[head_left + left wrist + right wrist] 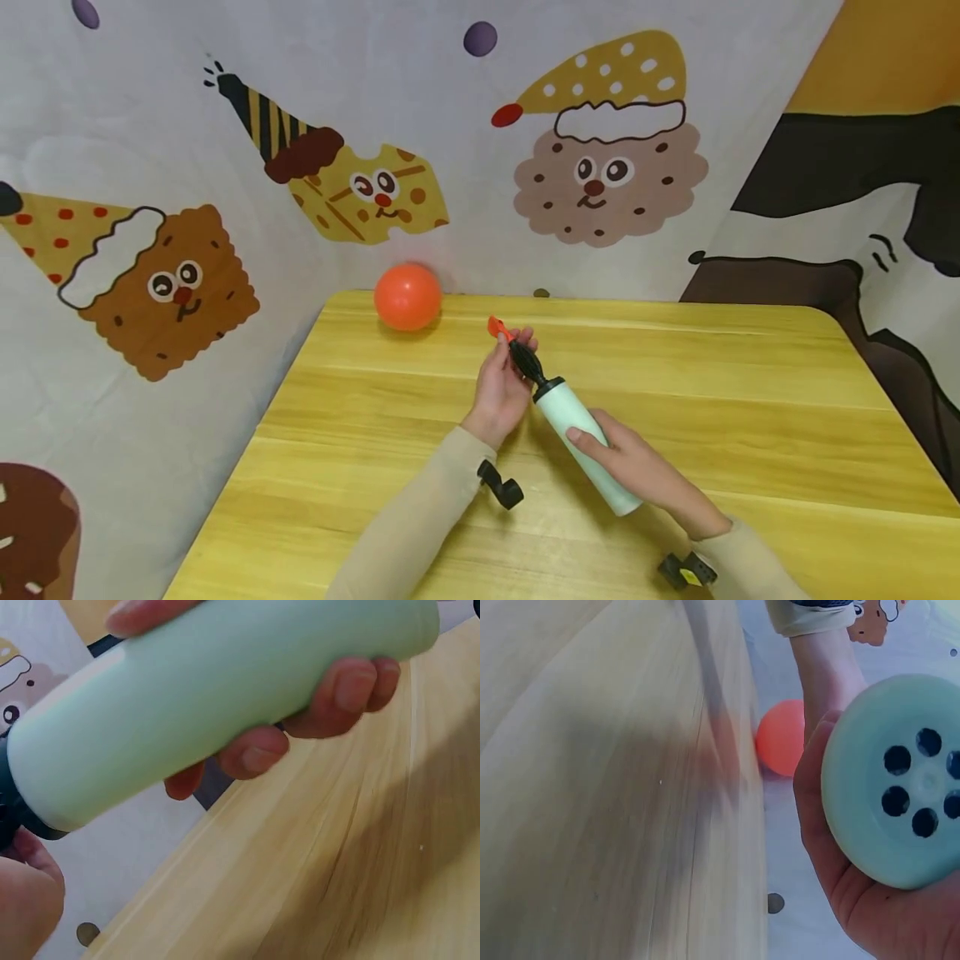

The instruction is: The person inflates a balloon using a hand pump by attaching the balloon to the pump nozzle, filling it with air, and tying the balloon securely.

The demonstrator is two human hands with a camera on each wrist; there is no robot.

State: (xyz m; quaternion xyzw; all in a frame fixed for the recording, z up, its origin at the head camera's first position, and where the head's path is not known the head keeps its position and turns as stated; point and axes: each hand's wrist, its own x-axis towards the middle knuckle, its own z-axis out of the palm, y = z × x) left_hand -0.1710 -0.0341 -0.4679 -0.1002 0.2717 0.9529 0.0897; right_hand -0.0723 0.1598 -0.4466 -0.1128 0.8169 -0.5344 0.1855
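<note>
A mint-green hand balloon pump (576,429) with a black nozzle (527,362) slants above the table. My right hand (637,471) grips its green body, thumb on top; in the left wrist view the fingertips (352,688) wrap round beneath it. At the nozzle end, my left hand (502,396) pinches a limp orange-red balloon (496,326) at the nozzle tip. How far the balloon's neck sits over the tip is hidden by the fingers. The right wrist view shows the pump's round end (928,780), with several holes in it.
An inflated orange balloon (407,297) rests at the back left of the wooden table (750,392). Behind the table's far edge hangs a white cloth (465,100) printed with cartoon biscuits and cheese. Each wrist wears a black strap mount (500,485).
</note>
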